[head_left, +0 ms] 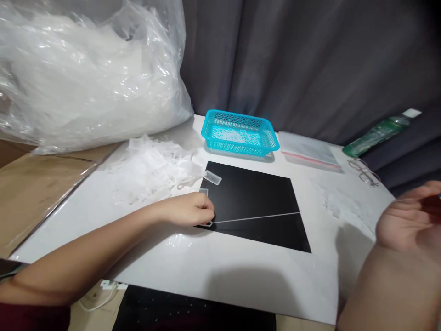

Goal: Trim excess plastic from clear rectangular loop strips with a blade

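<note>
Left hand [193, 209] rests on the left edge of the black mat [257, 204], fingers pinched on the head of 1 clear cable tie [255, 217] lying across the mat. Right hand [409, 220] hovers right of the mat, fingers apart, holding nothing visible.

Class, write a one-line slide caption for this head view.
Left hand pinches a clear strip on a black mat; right hand raised.
</note>
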A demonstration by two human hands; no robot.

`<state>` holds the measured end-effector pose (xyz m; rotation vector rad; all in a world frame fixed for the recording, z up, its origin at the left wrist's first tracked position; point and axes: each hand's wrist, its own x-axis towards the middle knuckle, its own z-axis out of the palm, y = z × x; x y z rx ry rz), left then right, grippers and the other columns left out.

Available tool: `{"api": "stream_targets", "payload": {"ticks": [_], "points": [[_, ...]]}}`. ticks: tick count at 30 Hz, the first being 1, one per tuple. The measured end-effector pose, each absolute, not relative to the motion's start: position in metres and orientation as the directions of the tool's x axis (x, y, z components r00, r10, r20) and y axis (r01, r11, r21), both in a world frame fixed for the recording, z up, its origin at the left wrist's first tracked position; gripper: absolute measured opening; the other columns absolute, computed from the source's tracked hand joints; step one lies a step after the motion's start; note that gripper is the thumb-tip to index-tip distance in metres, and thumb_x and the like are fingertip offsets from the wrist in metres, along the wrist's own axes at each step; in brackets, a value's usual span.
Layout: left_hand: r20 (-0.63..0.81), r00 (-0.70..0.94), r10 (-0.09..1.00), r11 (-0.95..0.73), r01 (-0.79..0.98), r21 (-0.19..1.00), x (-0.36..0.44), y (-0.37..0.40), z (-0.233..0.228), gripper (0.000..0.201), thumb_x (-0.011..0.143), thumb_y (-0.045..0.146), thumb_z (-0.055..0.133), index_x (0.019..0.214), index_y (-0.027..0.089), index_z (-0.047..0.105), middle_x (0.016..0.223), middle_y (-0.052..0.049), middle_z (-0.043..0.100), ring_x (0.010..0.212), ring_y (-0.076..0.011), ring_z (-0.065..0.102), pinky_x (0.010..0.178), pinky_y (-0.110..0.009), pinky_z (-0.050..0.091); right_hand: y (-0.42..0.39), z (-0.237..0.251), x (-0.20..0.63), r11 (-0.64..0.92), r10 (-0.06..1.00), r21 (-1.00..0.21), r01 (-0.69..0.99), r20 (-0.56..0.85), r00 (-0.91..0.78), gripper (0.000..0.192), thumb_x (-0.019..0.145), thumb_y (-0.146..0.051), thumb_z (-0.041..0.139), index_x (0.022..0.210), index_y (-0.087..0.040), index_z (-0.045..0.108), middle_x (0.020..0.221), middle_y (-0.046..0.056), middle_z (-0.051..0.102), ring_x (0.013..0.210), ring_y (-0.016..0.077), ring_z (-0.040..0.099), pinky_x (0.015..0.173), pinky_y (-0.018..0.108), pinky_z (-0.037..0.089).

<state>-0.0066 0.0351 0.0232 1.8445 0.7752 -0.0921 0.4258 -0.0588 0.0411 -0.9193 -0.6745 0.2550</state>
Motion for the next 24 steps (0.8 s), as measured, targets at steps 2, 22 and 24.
{"api": "stream_targets", "payload": {"ticks": [2,22,24], "points": [[-0.384,0.826,0.412,-0.187,0.489,0.852,-0.006,0.033,0.025,0.018,0.077,0.020,0.042,0.062,0.016,0.052,0.059,0.001,0.047,0.056,-0.0116,0.040,0.053,-0.025,0.031,-0.055,0.045,0.395,0.424,0.643,-0.904,-0.059,0.254,0.722,0.026,0.077,-0.020,0.056,0.055,-0.029,0.066,0.086,0.006,0.071,0.057,0.0132,0.058,0.033,0.029,0.025],[-0.055,0.853,0.519,-0.333,0.261,0.906,0.006,0.019,0.007,0.027,0.095,0.038,0.048,0.089,0.015,0.061,0.076,0.000,0.062,0.068,-0.0111,0.054,0.061,-0.021,0.040,-0.059,-0.004,0.215,-0.078,0.946,-0.965,-0.252,0.008,-0.325,0.023,0.084,-0.040,0.067,0.074,-0.020,0.060,0.072,0.001,0.059,0.083,0.0174,0.056,0.079,0.031,0.043],[-0.082,0.863,0.499,-0.313,0.267,0.911,0.007,0.018,0.006,0.025,0.093,0.037,0.052,0.090,0.015,0.062,0.077,-0.001,0.065,0.066,-0.0107,0.054,0.059,-0.020,0.040,-0.058,-0.002,0.216,-0.013,0.974,-0.930,-0.368,0.071,-0.215,0.021,0.081,-0.037,0.069,0.070,-0.022,0.061,0.065,0.001,0.056,0.098,0.0213,0.058,0.093,0.035,0.041]]}}
